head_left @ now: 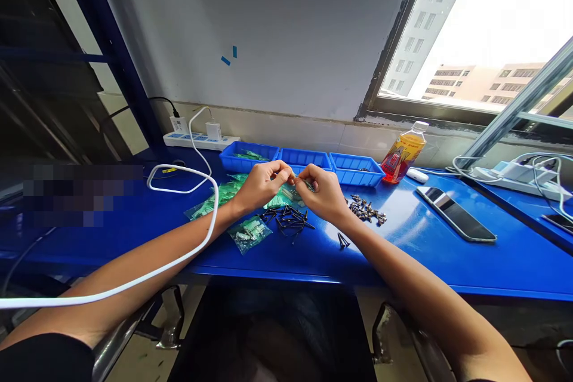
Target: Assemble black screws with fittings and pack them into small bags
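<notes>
My left hand (264, 184) and my right hand (323, 192) meet above the blue table, each with thumb and fingers pinched. Something small is between their fingertips, too hidden to name. Below them lies a pile of black screws (290, 219). Green-tinted plastic packets (224, 194) are heaped beside and under my left hand. One clear packet (249, 231) with pale green plugs inside sits nearer the front edge. Right of my right wrist are short metal fasteners (367, 210), and a few black screws (343, 241) lie apart by my right forearm.
Blue bins (358, 171) stand in a row behind my hands. A drink bottle (404, 152), a white mouse-like object (417, 175) and a phone (456, 213) are to the right. A white cable (213, 215) crosses over my left forearm; a power strip (201, 141) lies along the wall.
</notes>
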A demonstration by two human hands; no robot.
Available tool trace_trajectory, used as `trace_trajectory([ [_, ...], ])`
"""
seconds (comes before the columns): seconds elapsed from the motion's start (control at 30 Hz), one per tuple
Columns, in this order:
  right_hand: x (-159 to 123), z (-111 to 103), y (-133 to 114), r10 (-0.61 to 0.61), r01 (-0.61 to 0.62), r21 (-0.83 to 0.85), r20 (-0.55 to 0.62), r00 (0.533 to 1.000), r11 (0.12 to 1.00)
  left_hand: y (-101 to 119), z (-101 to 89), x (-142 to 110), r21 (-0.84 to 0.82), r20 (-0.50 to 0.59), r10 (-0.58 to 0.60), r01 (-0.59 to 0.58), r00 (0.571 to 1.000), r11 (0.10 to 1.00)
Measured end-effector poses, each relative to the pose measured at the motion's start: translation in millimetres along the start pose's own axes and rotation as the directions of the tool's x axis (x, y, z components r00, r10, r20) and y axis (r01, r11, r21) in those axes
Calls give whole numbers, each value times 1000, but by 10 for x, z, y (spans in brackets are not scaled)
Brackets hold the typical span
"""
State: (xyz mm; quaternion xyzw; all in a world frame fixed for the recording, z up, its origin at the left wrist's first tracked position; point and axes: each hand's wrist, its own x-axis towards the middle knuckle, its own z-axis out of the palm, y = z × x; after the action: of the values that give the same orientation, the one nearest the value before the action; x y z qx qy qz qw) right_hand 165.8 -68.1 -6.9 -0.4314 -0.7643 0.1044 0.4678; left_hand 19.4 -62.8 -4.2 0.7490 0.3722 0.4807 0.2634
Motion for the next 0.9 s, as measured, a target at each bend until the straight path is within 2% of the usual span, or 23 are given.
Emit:
trace_trajectory([
  [0.33,-15,-75,-89,-36,42,107,-56,998,993,94,-41,-25,-153,40,1,5,999,988],
  [0.57,-17,-83,-89,-34,40,106,-58,998,994,94,-41,-36,-150,23,-48,51,999,987],
  [0.9,-29,-53,-56,-116,119,61,-65,991,991,63,-28,-32,-113,-12,-11,9,1000,994],
])
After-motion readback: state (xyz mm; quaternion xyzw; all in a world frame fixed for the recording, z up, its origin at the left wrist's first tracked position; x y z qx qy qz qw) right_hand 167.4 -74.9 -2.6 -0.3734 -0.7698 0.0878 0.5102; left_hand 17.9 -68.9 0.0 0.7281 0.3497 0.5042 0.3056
